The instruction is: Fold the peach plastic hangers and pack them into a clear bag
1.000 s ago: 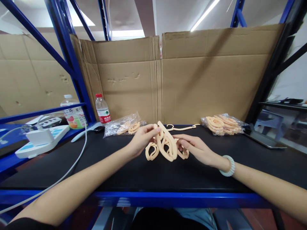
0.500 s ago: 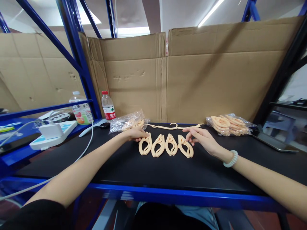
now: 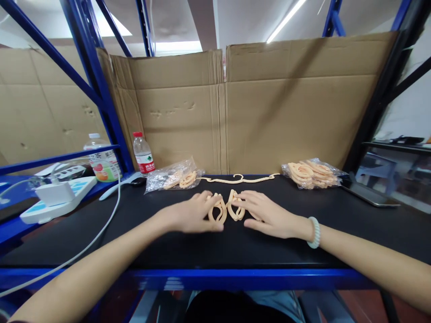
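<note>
Folded cream-coloured plastic hangers lie side by side on the black table mat; a left folded hanger (image 3: 224, 210) and a right folded hanger (image 3: 230, 209) show between my hands. From the left side, my left hand (image 3: 193, 214) rests against the row, thumb apart from the fingers. Opposite it, my right hand (image 3: 269, 213) stretches its fingers over the right hanger's upper part, with the thumb lower down. Neither hand grips anything that I can see. Any other hangers of the row are hidden under the hands. An unfolded hanger (image 3: 237, 181) lies behind the row.
Bagged hangers lie at the back, in a left plastic bag (image 3: 156, 177) and a right plastic bag (image 3: 314, 174). A red-capped bottle (image 3: 144, 154), a power strip (image 3: 54, 202) and a white cable (image 3: 112, 215) are on the left. A tablet-like slab (image 3: 373, 195) lies right.
My hands have come in from the row's upper ends towards its middle and nearer me. The outer hangers, visible before, are now covered. The view has shifted slightly.
</note>
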Tool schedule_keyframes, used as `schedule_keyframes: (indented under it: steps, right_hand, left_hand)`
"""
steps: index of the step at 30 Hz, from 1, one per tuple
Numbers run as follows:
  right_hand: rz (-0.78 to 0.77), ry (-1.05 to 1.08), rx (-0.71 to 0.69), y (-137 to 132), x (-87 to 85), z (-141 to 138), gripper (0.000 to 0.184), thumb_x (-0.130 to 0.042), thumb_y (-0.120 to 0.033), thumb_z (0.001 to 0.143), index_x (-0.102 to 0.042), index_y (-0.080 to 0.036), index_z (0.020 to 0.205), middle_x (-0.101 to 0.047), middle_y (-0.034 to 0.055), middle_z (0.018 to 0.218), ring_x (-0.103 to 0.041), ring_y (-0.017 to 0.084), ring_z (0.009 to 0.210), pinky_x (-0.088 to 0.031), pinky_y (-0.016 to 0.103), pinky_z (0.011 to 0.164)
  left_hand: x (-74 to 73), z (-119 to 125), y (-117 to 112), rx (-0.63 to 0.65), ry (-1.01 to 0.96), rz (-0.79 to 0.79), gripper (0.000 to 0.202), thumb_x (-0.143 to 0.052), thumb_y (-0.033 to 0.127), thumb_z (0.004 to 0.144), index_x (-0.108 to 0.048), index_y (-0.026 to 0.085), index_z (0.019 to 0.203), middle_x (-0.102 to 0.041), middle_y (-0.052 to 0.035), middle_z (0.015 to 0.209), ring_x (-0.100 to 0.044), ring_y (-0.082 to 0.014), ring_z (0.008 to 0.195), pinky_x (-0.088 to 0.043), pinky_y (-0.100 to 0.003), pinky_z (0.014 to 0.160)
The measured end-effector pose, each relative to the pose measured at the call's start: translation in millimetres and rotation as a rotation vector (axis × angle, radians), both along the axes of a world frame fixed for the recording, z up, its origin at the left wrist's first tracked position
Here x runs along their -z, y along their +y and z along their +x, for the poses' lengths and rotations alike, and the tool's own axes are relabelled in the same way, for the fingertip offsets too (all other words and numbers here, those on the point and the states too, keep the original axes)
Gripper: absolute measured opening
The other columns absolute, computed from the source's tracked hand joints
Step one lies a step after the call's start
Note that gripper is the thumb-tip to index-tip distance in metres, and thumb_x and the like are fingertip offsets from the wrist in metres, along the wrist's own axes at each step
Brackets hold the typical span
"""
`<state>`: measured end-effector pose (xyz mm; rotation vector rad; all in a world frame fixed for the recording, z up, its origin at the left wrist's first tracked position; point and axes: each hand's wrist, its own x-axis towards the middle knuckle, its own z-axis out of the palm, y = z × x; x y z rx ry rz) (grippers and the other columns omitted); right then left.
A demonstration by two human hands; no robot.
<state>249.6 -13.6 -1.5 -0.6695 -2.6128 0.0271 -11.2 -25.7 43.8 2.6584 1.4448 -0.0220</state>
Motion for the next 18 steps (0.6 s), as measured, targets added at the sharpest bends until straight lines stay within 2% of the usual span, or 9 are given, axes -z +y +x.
schedule_keyframes:
  steps: [2,4,6,10,18]
  right_hand:
    - [-0.008,-0.107,-0.005,-4.6,2.0,-3.1,0.059,-0.044,-0.049,0.091,-0.03,-0.025,0.144,-0.028,0.0103,0.15,-0.019,0.028,0.139,-0.016,0.054,0.111]
    - [-0.045,-0.17,-0.011,-6.9,3.7,-4.3,0.061,-0.042,-0.05,0.092,-0.025,-0.027,0.146,-0.021,0.0087,0.152,-0.011,0.028,0.141,-0.008,0.055,0.112]
    - [-0.085,-0.207,-0.006,-7.2,4.6,-3.9,0.061,-0.039,-0.051,0.093,-0.022,-0.028,0.146,-0.019,0.0086,0.153,-0.009,0.027,0.141,-0.004,0.055,0.112]
    - [-0.13,-0.224,0.026,-4.5,6.1,-1.2,0.062,-0.037,-0.054,0.093,-0.021,-0.027,0.146,-0.016,0.0086,0.153,-0.01,0.027,0.141,-0.004,0.054,0.113]
    - [-0.186,-0.187,0.095,12.0,11.4,8.9,0.061,-0.04,-0.054,0.091,-0.024,-0.03,0.145,-0.02,0.0062,0.152,-0.012,0.028,0.141,-0.004,0.055,0.112]
  left_hand:
    - [-0.2,5.7,-20.3,0.037,0.074,-0.095,0.095,-0.049,0.074,0.071,-0.017,0.027,0.147,-0.015,-0.0143,0.153,-0.01,-0.0399,0.139,-0.028,-0.057,0.103]
    - [1.0,9.1,-33.5,0.03,0.121,-0.15,0.096,-0.047,0.077,0.069,-0.015,0.03,0.147,-0.007,-0.0123,0.154,-0.001,-0.043,0.138,-0.021,-0.065,0.102]
    - [3.0,11.2,-39.1,0.022,0.138,-0.167,0.096,-0.042,0.079,0.071,-0.011,0.029,0.147,-0.001,-0.0119,0.153,0.004,-0.0433,0.137,-0.014,-0.068,0.102]
    - [10.4,15.0,-36.9,0.047,0.117,-0.145,0.095,-0.035,0.079,0.074,-0.007,0.025,0.147,0.004,-0.0132,0.151,0.009,-0.0415,0.136,-0.006,-0.068,0.103]
    - [40.3,30.5,-12.1,0.027,-0.072,-0.014,0.091,-0.036,0.078,0.075,-0.011,0.029,0.147,0.0,-0.0143,0.151,0.006,-0.0447,0.135,0.004,-0.072,0.099]
